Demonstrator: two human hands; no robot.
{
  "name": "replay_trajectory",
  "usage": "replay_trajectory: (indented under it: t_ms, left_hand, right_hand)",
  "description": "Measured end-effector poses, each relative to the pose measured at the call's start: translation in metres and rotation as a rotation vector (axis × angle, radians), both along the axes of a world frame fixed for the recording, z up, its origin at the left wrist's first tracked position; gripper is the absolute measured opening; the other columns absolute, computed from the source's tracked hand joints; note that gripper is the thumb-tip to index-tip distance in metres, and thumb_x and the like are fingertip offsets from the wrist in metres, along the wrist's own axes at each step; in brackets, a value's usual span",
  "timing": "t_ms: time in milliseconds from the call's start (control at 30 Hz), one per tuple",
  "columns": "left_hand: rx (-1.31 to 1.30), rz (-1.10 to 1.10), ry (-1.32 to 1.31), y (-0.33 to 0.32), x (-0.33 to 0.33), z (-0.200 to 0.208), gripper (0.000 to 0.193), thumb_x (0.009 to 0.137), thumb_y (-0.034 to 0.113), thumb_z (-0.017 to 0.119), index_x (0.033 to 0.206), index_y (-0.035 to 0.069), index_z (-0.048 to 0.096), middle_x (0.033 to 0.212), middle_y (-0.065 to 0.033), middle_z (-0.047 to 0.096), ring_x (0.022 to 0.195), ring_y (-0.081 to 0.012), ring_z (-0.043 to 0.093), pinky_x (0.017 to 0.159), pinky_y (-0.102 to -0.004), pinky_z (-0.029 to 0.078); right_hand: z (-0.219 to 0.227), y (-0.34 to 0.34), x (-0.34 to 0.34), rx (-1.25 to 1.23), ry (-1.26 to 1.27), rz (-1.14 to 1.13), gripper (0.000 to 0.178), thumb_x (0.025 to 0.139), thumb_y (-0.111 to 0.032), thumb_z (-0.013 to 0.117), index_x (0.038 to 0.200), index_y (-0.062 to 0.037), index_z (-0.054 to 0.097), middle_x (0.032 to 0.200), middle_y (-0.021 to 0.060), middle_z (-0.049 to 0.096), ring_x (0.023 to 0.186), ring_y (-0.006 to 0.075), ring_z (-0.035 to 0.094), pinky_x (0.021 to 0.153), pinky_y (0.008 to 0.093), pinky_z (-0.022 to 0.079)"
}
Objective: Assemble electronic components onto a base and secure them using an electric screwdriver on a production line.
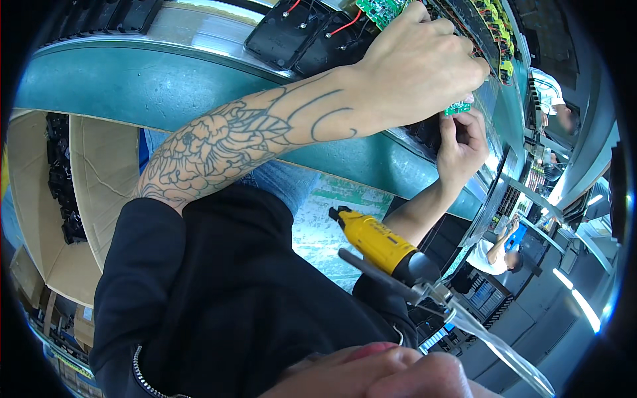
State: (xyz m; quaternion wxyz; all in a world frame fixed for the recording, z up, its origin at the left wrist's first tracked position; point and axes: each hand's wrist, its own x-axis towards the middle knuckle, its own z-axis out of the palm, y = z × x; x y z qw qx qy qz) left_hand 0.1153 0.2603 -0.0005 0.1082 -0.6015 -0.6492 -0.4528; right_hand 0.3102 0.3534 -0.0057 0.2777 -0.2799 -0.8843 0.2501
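Observation:
My left hand (424, 63), on the tattooed forearm, is curled palm down over the work. Most of its fingertips are hidden beneath it, so what it grips cannot be made out. A green circuit board (380, 11) shows at the top beside its outer fingers. Lower down, my right hand (462, 142) pinches a small green circuit board (458, 108) between thumb and fingers, close under the left hand. Black plastic housings (277, 36) with red wires attached lie to the left of the left hand.
A yellow power tool (375, 240) with a clear hose hangs near my right forearm. Yellow-and-black parts (504, 50) line the far right. Cardboard boxes (99, 176) stand at left beside the teal bench edge (86, 83). Another person (490, 257) works at right.

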Motion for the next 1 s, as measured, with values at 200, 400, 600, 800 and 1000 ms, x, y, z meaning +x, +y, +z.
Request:
replay_trajectory:
  t_ms: [200,400,600,800,1000]
  left_hand:
    - [0.014,0.017,0.017,0.001,0.001,-0.003,0.018,0.081,0.019,0.069,0.092,0.005,0.068,0.082,-0.0058,0.064,0.076,-0.0154,0.048,0.08,-0.0342,0.035]
    - [0.011,0.007,0.015,0.001,0.002,-0.006,0.016,0.081,0.019,0.069,0.092,0.006,0.069,0.083,-0.0065,0.064,0.077,-0.0152,0.048,0.081,-0.0343,0.035]
    - [-0.015,-0.001,0.05,-0.004,-0.006,-0.001,0.015,0.082,0.019,0.068,0.092,0.008,0.069,0.085,-0.0067,0.064,0.079,-0.016,0.049,0.082,-0.0346,0.034]
    - [-0.079,-0.038,0.129,-0.015,-0.018,0.008,0.013,0.084,0.019,0.066,0.092,0.008,0.069,0.087,-0.0064,0.064,0.082,-0.0177,0.05,0.084,-0.0351,0.034]
    - [-0.014,-0.039,0.049,-0.02,-0.025,0.001,0.014,0.086,0.021,0.064,0.092,0.009,0.069,0.088,-0.006,0.064,0.084,-0.0193,0.051,0.084,-0.0355,0.035]
  right_hand:
    - [0.002,-0.003,-0.002,-0.009,-0.004,-0.006,0.008,0.084,0.003,0.071,0.091,0.0032,0.067,0.099,0.0081,0.065,0.085,0.0158,0.057,0.077,0.0228,0.044]
    - [0.002,-0.004,-0.006,0.025,-0.001,0.003,0.009,0.079,0.005,0.072,0.088,0.0041,0.069,0.099,0.0084,0.064,0.079,0.0148,0.055,0.07,0.0225,0.044]
    - [0.009,-0.003,-0.011,0.05,-0.004,0.052,0.011,0.075,0.006,0.073,0.086,0.0043,0.07,0.097,0.0088,0.064,0.074,0.0138,0.054,0.064,0.0229,0.045]
    - [0.007,-0.015,-0.021,0.009,-0.038,0.022,0.013,0.076,0.005,0.074,0.089,0.0031,0.072,0.098,0.0099,0.064,0.077,0.0143,0.054,0.065,0.023,0.045]
    - [0.019,-0.009,-0.013,0.203,0.021,0.112,0.019,0.08,-0.007,0.074,0.097,0.0011,0.073,0.101,0.011,0.066,0.079,0.0163,0.057,0.066,0.0249,0.045]
